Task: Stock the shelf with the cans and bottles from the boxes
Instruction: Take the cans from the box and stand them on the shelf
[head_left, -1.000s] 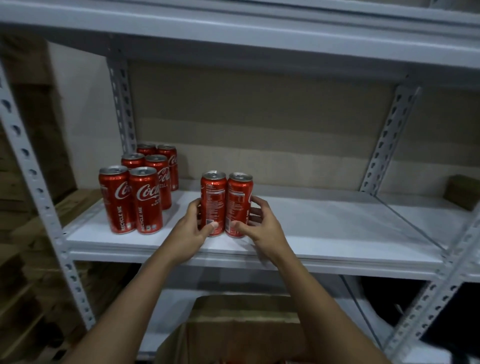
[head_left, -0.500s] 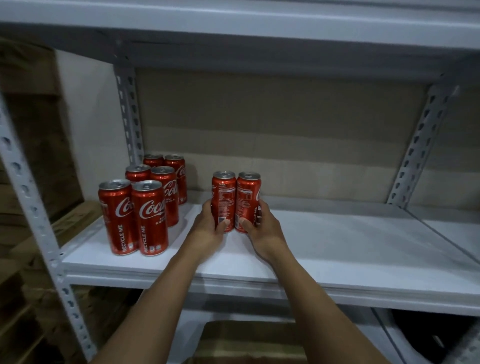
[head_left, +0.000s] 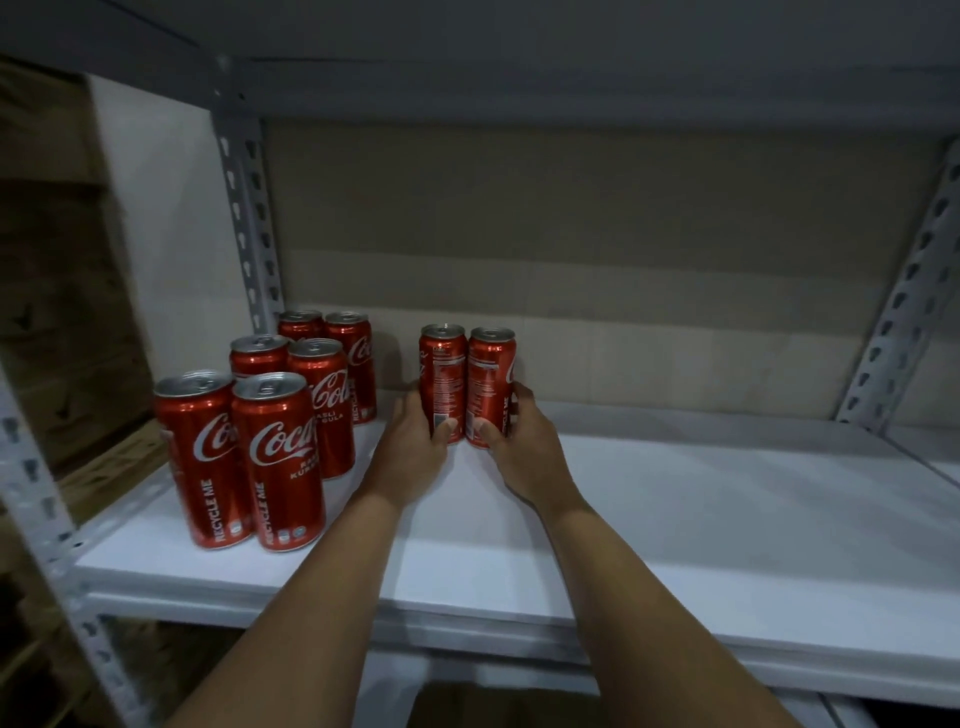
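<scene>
Two red cola cans stand side by side deep on the white shelf board (head_left: 675, 519). My left hand (head_left: 415, 447) grips the left can (head_left: 441, 369) near its base, thumb across the front. My right hand (head_left: 524, 452) grips the right can (head_left: 491, 374) the same way. Both cans are upright and touch each other. A group of several red cola cans (head_left: 275, 431) stands in two columns at the shelf's left end, a short gap away from the held pair.
Grey perforated uprights stand at the back left (head_left: 249, 223) and back right (head_left: 904, 291). A shelf above hangs low overhead. Brown cardboard backs the shelf. Stacked cardboard boxes (head_left: 57, 291) sit left of the rack. A lower shelf shows beneath.
Both hands have pushed the pair of cans further back on the shelf, towards the rear wall, level with the back row of the left group. The view moved closer.
</scene>
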